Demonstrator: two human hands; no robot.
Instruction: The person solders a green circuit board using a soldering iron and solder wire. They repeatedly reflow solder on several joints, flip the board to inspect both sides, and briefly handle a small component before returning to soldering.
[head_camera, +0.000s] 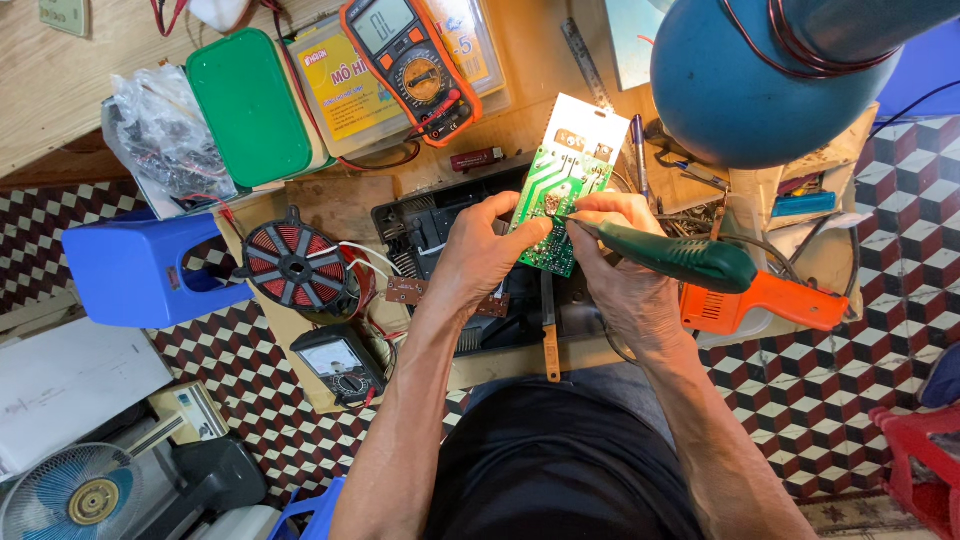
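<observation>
Left hand (480, 250) raised over the bench, fingers pinching a green circuit board (560, 190) by its edge, right hand (625, 265) fingers wrapped around a green soldering iron (680, 258), tip touching the board

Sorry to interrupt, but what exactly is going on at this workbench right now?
A person seen from above is working on a green circuit board. The left hand holds the board up over an opened black appliance casing, while the right hand holds a green-handled soldering iron with its tip against the board. An orange soldering gun lies to the right, a copper coil to the left, and an orange multimeter sits further back.
</observation>
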